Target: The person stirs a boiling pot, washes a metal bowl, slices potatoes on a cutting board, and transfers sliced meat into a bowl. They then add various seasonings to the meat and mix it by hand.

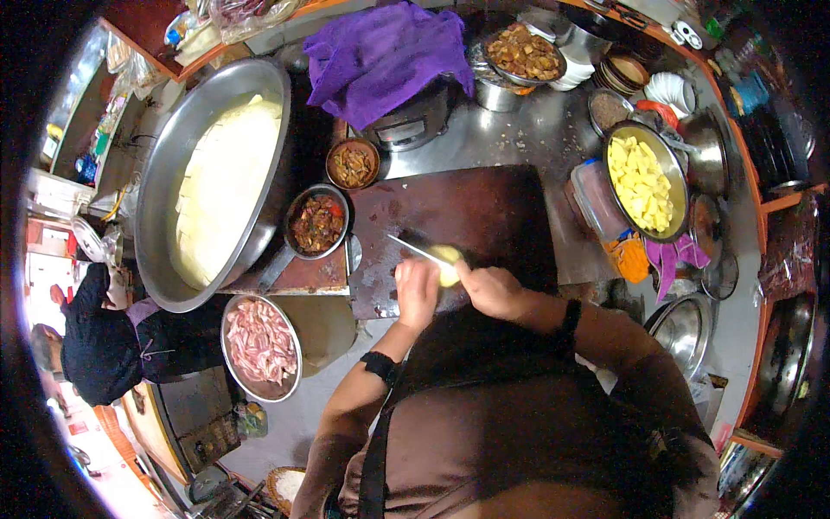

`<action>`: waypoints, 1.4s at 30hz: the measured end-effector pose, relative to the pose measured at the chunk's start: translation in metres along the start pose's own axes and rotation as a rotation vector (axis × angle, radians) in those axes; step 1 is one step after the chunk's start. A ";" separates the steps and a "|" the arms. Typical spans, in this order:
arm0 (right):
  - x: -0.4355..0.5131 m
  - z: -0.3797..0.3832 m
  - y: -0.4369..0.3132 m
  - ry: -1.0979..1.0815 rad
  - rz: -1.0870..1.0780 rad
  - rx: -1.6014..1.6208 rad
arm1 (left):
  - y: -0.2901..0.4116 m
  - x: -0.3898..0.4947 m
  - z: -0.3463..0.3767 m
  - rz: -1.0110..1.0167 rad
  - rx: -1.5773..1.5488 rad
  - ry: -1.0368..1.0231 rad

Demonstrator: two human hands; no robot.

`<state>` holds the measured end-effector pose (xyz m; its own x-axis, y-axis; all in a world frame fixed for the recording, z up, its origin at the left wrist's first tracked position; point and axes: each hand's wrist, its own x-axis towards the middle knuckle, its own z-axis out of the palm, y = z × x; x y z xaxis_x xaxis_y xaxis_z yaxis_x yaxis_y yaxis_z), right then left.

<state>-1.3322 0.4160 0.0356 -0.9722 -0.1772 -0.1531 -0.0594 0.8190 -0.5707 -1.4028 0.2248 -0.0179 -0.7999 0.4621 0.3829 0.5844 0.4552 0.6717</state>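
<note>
My right hand (493, 290) grips a knife; its handle is hidden in my fingers. The narrow bright blade (415, 248) points up and left, lying across a pale yellow peeled piece, probably a potato (449, 276). With curled fingers, my left hand (417, 292) steadies the potato from its left side, close to the blade. Both hands are over the near part of a dark, wet cutting board (480, 201). At right, a metal bowl (683, 214) holds yellow potato chunks (639, 181).
A large steel basin (150, 259) of pale, whitish food stands left. Nearby are a handled pan (275, 266) of cooked food, a small brown bowl (353, 163) and a bowl of raw meat strips (261, 340). A purple cloth (389, 58) covers a scale-like appliance (412, 123). Another person (104, 337) is at left.
</note>
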 end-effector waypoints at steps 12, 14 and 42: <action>-0.020 -0.080 0.020 0.453 0.000 0.094 | 0.010 0.051 -0.014 0.219 0.033 -0.481; -0.028 -0.089 0.022 0.336 0.090 0.061 | 0.015 0.048 -0.012 0.180 0.023 -0.430; 0.027 -0.150 0.004 -0.337 0.569 0.049 | 0.020 0.031 -0.004 0.149 -0.001 -0.234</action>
<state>-1.3928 0.4967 0.1506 -0.7240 0.1085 -0.6812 0.4610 0.8107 -0.3609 -1.4162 0.2449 0.0097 -0.6518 0.6870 0.3211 0.6932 0.3680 0.6197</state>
